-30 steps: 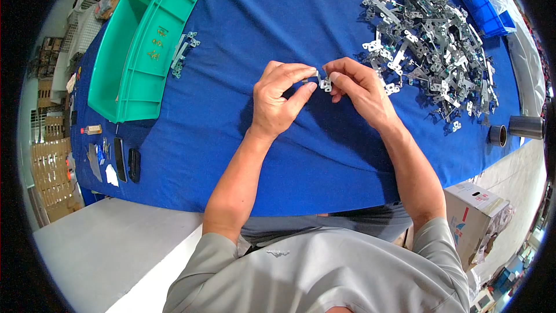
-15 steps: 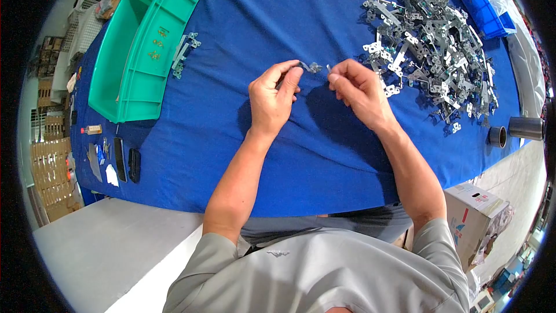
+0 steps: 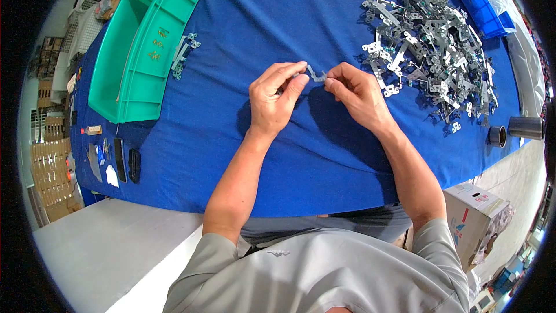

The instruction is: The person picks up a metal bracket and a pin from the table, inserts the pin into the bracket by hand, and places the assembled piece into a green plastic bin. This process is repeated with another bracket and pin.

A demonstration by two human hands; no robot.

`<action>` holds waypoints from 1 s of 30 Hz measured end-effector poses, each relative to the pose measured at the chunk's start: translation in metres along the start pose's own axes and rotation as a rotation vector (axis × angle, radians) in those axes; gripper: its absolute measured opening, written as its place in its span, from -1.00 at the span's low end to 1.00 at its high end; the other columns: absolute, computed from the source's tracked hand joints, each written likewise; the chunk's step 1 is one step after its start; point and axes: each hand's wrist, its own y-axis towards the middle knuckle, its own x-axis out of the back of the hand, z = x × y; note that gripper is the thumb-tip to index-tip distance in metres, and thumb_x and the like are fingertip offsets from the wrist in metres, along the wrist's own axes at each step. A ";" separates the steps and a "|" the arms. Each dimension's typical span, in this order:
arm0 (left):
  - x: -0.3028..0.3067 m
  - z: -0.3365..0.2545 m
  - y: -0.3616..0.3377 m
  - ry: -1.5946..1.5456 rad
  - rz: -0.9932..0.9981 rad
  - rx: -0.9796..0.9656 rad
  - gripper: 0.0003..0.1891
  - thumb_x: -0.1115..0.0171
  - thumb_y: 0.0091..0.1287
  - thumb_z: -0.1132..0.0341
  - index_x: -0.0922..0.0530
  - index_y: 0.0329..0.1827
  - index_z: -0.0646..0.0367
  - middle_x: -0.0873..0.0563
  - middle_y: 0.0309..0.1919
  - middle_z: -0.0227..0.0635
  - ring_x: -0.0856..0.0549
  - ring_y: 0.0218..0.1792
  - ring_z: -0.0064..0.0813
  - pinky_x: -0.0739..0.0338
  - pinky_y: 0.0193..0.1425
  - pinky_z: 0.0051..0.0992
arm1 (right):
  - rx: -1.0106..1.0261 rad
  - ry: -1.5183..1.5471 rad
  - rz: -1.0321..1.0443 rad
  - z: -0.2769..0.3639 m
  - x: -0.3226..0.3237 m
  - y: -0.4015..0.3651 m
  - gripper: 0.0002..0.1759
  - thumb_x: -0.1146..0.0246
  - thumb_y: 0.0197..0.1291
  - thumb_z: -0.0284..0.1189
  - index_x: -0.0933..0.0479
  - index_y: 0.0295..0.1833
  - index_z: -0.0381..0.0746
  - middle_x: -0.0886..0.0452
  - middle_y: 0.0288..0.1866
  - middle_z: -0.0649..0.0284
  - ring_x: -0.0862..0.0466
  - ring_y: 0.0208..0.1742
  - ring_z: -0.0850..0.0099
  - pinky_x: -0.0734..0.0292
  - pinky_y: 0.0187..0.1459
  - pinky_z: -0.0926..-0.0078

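Observation:
A small grey metal bracket (image 3: 315, 75) spans the gap between my two hands above the blue cloth. My left hand (image 3: 273, 95) pinches its left end between thumb and fingers. At the bracket's right end, the thumb and index finger of my right hand (image 3: 360, 94) are closed; whether a separate small part sits in them is hidden. To the right lies a large heap of similar metal brackets (image 3: 434, 46). A few more brackets (image 3: 184, 55) rest beside the green bin (image 3: 134, 75) on the left.
A blue crate (image 3: 478, 3) stands at the far right, partly under clear plastic. Two dark cylinders, one a metal cup (image 3: 497, 136), are near the right edge. Black tool-like items (image 3: 120, 159) and a small bottle (image 3: 91, 130) lie at left. A carton (image 3: 475, 214) stands below the table.
My right fingers have come down and slightly left onto the bracket's right end, where a gap was before. The bracket has turned, its right end now lower.

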 end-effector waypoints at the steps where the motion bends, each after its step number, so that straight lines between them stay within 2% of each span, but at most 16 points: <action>1: 0.000 -0.001 0.001 0.015 0.004 -0.035 -0.81 -0.48 0.37 0.40 -0.79 -0.01 0.24 -0.83 -0.18 -0.29 -0.75 -0.26 -0.56 -0.65 -0.22 -0.50 | 0.007 -0.002 -0.003 0.000 -0.001 0.000 -0.83 -0.30 0.46 -0.39 -0.65 -0.04 -0.29 -0.67 -0.43 0.30 -0.60 -0.43 0.61 -0.49 -0.40 0.53; 3: 0.001 -0.003 0.001 0.046 0.009 -0.104 -0.79 -0.50 0.31 0.43 -0.80 -0.01 0.21 -0.84 -0.12 -0.28 -0.77 -0.17 -0.47 -0.66 -0.15 -0.46 | -0.053 0.038 0.009 0.007 0.001 0.000 -0.83 -0.29 0.46 -0.41 -0.65 -0.01 -0.29 -0.67 -0.41 0.30 -0.62 -0.42 0.61 -0.54 -0.37 0.52; 6: 0.004 -0.001 0.001 0.090 0.055 -0.122 -0.74 -0.50 0.29 0.49 -0.80 0.05 0.21 -0.84 -0.09 -0.26 -0.76 -0.10 -0.45 -0.64 -0.01 -0.49 | -0.087 0.111 0.012 0.009 0.001 0.001 -0.81 -0.27 0.48 -0.41 -0.65 0.04 -0.31 -0.68 -0.37 0.31 -0.66 -0.38 0.60 -0.60 -0.33 0.51; 12: 0.002 -0.005 0.003 0.143 0.108 -0.185 -0.72 -0.52 0.21 0.53 -0.80 0.00 0.19 -0.84 -0.07 -0.20 -0.77 -0.11 -0.32 -0.66 0.02 -0.39 | -0.125 0.270 0.066 0.011 0.006 0.003 -0.75 -0.23 0.54 -0.38 -0.63 0.10 -0.34 -0.68 -0.27 0.33 -0.66 -0.32 0.62 -0.62 -0.28 0.54; 16: 0.001 -0.004 0.003 0.106 0.137 -0.212 -0.72 -0.52 0.22 0.53 -0.80 0.01 0.20 -0.84 -0.09 -0.22 -0.78 -0.13 -0.38 -0.67 -0.04 -0.43 | -0.164 0.165 0.135 0.009 0.009 0.003 -0.75 -0.22 0.56 -0.34 -0.62 0.07 -0.32 -0.66 -0.25 0.33 -0.59 -0.35 0.64 -0.56 -0.32 0.58; 21: -0.001 -0.005 -0.001 0.069 0.163 -0.169 -0.78 -0.48 0.32 0.48 -0.79 0.01 0.25 -0.84 -0.14 -0.23 -0.79 -0.24 -0.49 -0.68 -0.17 -0.50 | -0.115 0.444 -0.084 0.006 0.001 0.005 -0.78 -0.25 0.55 -0.31 -0.60 -0.02 -0.28 -0.62 -0.33 0.40 -0.50 -0.43 0.67 -0.44 -0.40 0.63; 22: -0.001 -0.005 -0.002 0.078 0.152 -0.085 -0.79 -0.45 0.36 0.45 -0.78 0.02 0.26 -0.84 -0.16 -0.24 -0.79 -0.28 -0.52 -0.68 -0.20 -0.51 | -0.119 0.518 -0.136 0.006 -0.001 0.005 -0.78 -0.25 0.54 -0.31 -0.59 -0.03 -0.27 -0.62 -0.34 0.41 -0.49 -0.44 0.68 -0.42 -0.41 0.63; 24: 0.001 -0.002 -0.004 0.096 0.129 0.083 -0.80 -0.40 0.46 0.38 -0.77 0.05 0.27 -0.84 -0.19 -0.25 -0.78 -0.35 -0.57 -0.69 -0.26 -0.54 | -0.160 0.442 -0.062 0.007 0.004 0.005 -0.79 -0.25 0.54 -0.31 -0.60 -0.03 -0.26 -0.61 -0.35 0.42 -0.50 -0.43 0.68 -0.41 -0.40 0.65; 27: -0.003 0.003 -0.005 -0.099 -0.007 0.316 -0.75 -0.31 0.56 0.29 -0.74 0.11 0.28 -0.84 -0.21 -0.27 -0.75 -0.41 -0.64 -0.69 -0.34 -0.59 | -0.147 0.289 0.033 0.012 0.006 0.001 -0.79 -0.26 0.52 -0.34 -0.63 -0.04 -0.30 -0.65 -0.34 0.39 -0.55 -0.39 0.67 -0.48 -0.36 0.62; 28: -0.006 0.005 -0.005 -0.152 -0.073 0.278 -0.79 -0.34 0.53 0.32 -0.75 0.01 0.31 -0.83 -0.36 -0.29 -0.77 -0.48 -0.63 -0.67 -0.44 -0.59 | -0.124 0.244 0.044 0.013 0.004 0.000 -0.78 -0.26 0.52 -0.35 -0.63 -0.04 -0.31 -0.66 -0.34 0.39 -0.57 -0.38 0.66 -0.50 -0.35 0.61; 30: -0.006 0.003 -0.004 -0.139 -0.067 0.281 -0.79 -0.35 0.52 0.32 -0.75 0.01 0.31 -0.82 -0.36 -0.28 -0.77 -0.47 -0.62 -0.67 -0.43 -0.59 | -0.106 0.193 0.050 0.013 0.003 0.000 -0.78 -0.28 0.50 -0.36 -0.66 -0.04 -0.33 -0.70 -0.33 0.35 -0.61 -0.35 0.64 -0.55 -0.31 0.56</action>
